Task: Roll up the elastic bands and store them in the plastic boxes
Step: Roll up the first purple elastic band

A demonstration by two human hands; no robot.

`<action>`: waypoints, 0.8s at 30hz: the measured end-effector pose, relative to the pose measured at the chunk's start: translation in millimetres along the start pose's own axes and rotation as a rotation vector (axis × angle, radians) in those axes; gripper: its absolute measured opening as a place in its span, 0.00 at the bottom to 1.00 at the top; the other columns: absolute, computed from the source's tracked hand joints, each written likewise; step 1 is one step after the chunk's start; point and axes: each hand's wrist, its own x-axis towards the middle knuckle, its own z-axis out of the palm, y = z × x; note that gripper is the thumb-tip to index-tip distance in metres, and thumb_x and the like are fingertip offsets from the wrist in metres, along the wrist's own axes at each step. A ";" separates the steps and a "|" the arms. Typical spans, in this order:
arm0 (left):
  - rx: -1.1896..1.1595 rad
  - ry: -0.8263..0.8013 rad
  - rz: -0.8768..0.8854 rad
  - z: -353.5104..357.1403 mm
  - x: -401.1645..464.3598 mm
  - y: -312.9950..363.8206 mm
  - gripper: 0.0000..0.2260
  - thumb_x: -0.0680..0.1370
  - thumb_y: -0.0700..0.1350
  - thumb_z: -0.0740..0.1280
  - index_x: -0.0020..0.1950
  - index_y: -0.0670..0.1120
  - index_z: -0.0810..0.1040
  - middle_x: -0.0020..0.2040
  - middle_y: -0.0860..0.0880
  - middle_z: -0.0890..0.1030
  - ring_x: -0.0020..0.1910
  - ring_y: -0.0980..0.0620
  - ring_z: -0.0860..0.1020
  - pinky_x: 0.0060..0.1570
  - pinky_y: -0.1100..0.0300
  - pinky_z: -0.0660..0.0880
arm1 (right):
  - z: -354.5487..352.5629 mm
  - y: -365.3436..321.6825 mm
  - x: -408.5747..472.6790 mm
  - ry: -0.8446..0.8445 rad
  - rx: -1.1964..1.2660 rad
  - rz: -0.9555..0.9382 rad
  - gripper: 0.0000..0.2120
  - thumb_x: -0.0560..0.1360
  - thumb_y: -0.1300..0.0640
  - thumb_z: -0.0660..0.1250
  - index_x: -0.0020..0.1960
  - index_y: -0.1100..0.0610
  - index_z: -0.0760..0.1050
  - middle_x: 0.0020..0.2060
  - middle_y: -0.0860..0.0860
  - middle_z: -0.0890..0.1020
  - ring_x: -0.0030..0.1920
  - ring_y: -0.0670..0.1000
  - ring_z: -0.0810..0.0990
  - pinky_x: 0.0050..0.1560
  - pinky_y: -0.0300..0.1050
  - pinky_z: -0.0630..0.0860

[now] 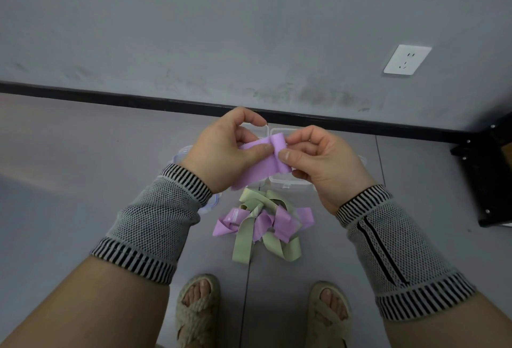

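A: Target first. Where's the band?

B: Purple band (pixel 261 166), held up in the air between both hands, above the floor (pixel 83 153). The rolled end is at its upper right; the loose tail runs down and to the left, under the left hand's palm.

A: Grips?

B: Right hand (pixel 322 163) pinches the small roll, thumb in front, fingers curled behind. Left hand (pixel 221 150) pinches the flat strip just beside the roll, thumb on top.

A: What does the next move depend on?

B: The strip's long axis goes diagonally, upper right to lower left. The roll axis lies across that. My guess is that the right hand turns the roll toward the left hand while the left feeds in the tail. Both hands are touching the band, and the right one is on the roll itself.

A: Boxes?

B: Clear plastic boxes (pixel 288 181) sit on the floor right behind and below the hands, mostly hidden. I can't tell if there's anything in them.

A: Rest?

B: A pile of loose bands (pixel 263 225), purple and green, tangled together, sits nearer the feet than the boxes. None of them are rolled.
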 end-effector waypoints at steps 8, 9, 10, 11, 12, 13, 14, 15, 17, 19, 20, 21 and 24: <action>-0.100 0.045 -0.106 -0.8 0.3 3.5 0.10 0.71 0.43 0.73 0.47 0.50 0.74 0.35 0.49 0.82 0.30 0.55 0.79 0.30 0.61 0.76 | 5.0 0.3 -5.5 -0.040 -0.226 -0.140 0.17 0.68 0.67 0.74 0.50 0.51 0.74 0.38 0.48 0.83 0.37 0.47 0.80 0.42 0.43 0.79; -0.108 0.054 -0.113 -2.3 0.4 3.0 0.10 0.72 0.42 0.73 0.47 0.49 0.74 0.35 0.50 0.81 0.28 0.56 0.78 0.27 0.62 0.75 | 5.0 0.3 -7.2 -0.080 -0.269 -0.148 0.23 0.67 0.66 0.74 0.56 0.48 0.72 0.42 0.49 0.83 0.40 0.48 0.80 0.44 0.44 0.80; -0.115 0.057 -0.119 -4.1 0.1 2.7 0.09 0.72 0.42 0.72 0.47 0.48 0.74 0.34 0.50 0.81 0.27 0.57 0.77 0.26 0.63 0.74 | 5.1 0.5 -8.9 -0.116 -0.323 -0.161 0.29 0.67 0.66 0.75 0.62 0.46 0.70 0.45 0.48 0.82 0.42 0.47 0.80 0.44 0.43 0.80; -0.118 0.052 -0.122 -5.7 -0.1 2.1 0.09 0.72 0.42 0.72 0.47 0.48 0.74 0.35 0.49 0.81 0.27 0.57 0.77 0.26 0.65 0.74 | 5.4 1.2 -10.5 -0.138 -0.395 -0.181 0.34 0.67 0.65 0.75 0.66 0.44 0.67 0.47 0.47 0.80 0.44 0.46 0.80 0.44 0.41 0.79; -0.116 0.040 -0.123 -6.7 -0.5 1.5 0.09 0.72 0.42 0.72 0.47 0.49 0.73 0.35 0.49 0.82 0.28 0.57 0.77 0.27 0.66 0.74 | 6.0 2.1 -11.7 -0.147 -0.481 -0.208 0.36 0.67 0.64 0.75 0.69 0.44 0.65 0.48 0.46 0.79 0.44 0.44 0.79 0.44 0.38 0.78; -0.111 0.024 -0.121 -7.4 -0.9 0.7 0.09 0.72 0.42 0.72 0.47 0.49 0.73 0.36 0.48 0.82 0.29 0.57 0.77 0.28 0.66 0.74 | 6.8 3.0 -12.4 -0.140 -0.569 -0.243 0.37 0.67 0.62 0.75 0.70 0.44 0.64 0.48 0.45 0.78 0.44 0.43 0.78 0.44 0.36 0.77; -0.105 0.008 -0.118 -7.6 -1.3 0.1 0.10 0.72 0.42 0.72 0.47 0.49 0.73 0.36 0.48 0.82 0.29 0.57 0.78 0.29 0.66 0.74 | 7.4 4.0 -12.4 -0.123 -0.644 -0.280 0.37 0.68 0.61 0.75 0.71 0.46 0.64 0.48 0.45 0.77 0.44 0.42 0.77 0.44 0.34 0.76; -0.100 -0.004 -0.113 -7.8 -1.6 -0.7 0.10 0.72 0.42 0.72 0.47 0.49 0.73 0.36 0.48 0.82 0.30 0.56 0.78 0.30 0.66 0.75 | 7.7 4.5 -12.3 -0.103 -0.698 -0.314 0.35 0.68 0.61 0.75 0.71 0.47 0.66 0.48 0.45 0.77 0.44 0.43 0.76 0.44 0.33 0.75; -0.088 -0.020 -0.107 -8.0 -2.3 -1.7 0.10 0.72 0.43 0.72 0.47 0.50 0.73 0.37 0.47 0.83 0.31 0.54 0.78 0.30 0.65 0.75 | 8.6 5.1 -12.2 -0.072 -0.750 -0.355 0.31 0.67 0.60 0.75 0.67 0.48 0.70 0.46 0.46 0.77 0.43 0.43 0.76 0.44 0.34 0.75; -0.072 -0.037 -0.103 -8.4 -3.3 -1.9 0.10 0.72 0.43 0.72 0.47 0.50 0.72 0.38 0.46 0.83 0.30 0.53 0.78 0.28 0.65 0.74 | 9.2 5.9 -12.3 -0.056 -0.765 -0.371 0.27 0.66 0.59 0.75 0.63 0.48 0.73 0.42 0.44 0.78 0.42 0.44 0.76 0.44 0.35 0.75; -0.069 -0.052 -0.102 -8.8 -3.7 -2.3 0.10 0.72 0.43 0.72 0.47 0.49 0.72 0.38 0.45 0.83 0.29 0.54 0.77 0.27 0.65 0.73 | 9.4 6.2 -12.5 -0.053 -0.765 -0.373 0.25 0.66 0.59 0.76 0.61 0.48 0.74 0.41 0.44 0.78 0.41 0.44 0.76 0.43 0.35 0.75; -0.076 -0.071 -0.102 -9.2 -3.8 -3.1 0.10 0.72 0.42 0.72 0.48 0.49 0.72 0.39 0.45 0.83 0.26 0.54 0.76 0.25 0.64 0.72 | 9.5 6.2 -12.9 -0.050 -0.753 -0.369 0.25 0.65 0.59 0.76 0.59 0.47 0.74 0.40 0.44 0.78 0.41 0.44 0.77 0.43 0.35 0.76; -0.067 -0.118 -0.097 -11.2 -2.7 -8.2 0.07 0.75 0.40 0.68 0.48 0.49 0.72 0.38 0.45 0.81 0.21 0.56 0.72 0.21 0.65 0.68 | 7.5 5.6 -12.9 -0.047 -0.652 -0.337 0.24 0.62 0.60 0.77 0.53 0.43 0.74 0.37 0.45 0.79 0.38 0.44 0.78 0.43 0.37 0.77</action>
